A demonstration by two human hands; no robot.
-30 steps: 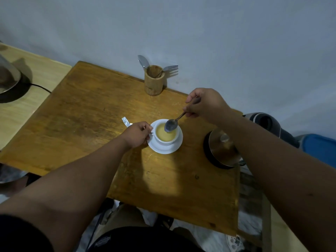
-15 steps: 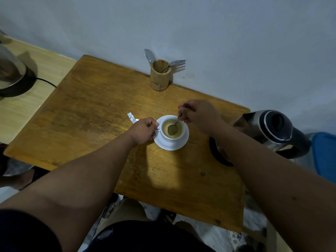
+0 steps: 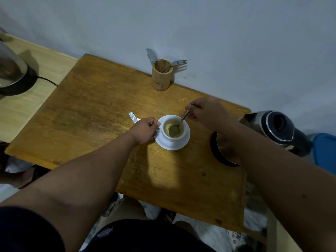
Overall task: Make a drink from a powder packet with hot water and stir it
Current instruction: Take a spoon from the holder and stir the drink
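Left hand grips 1 cup; right hand pinches 1 spoon.

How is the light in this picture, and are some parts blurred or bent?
Head view: dim overall; one bright patch falls on the table below the cup, and the arms cast shadows beside it. The wide lens bends the table edges, and the kettle at the right looks stretched. The floor is soft and blurred.
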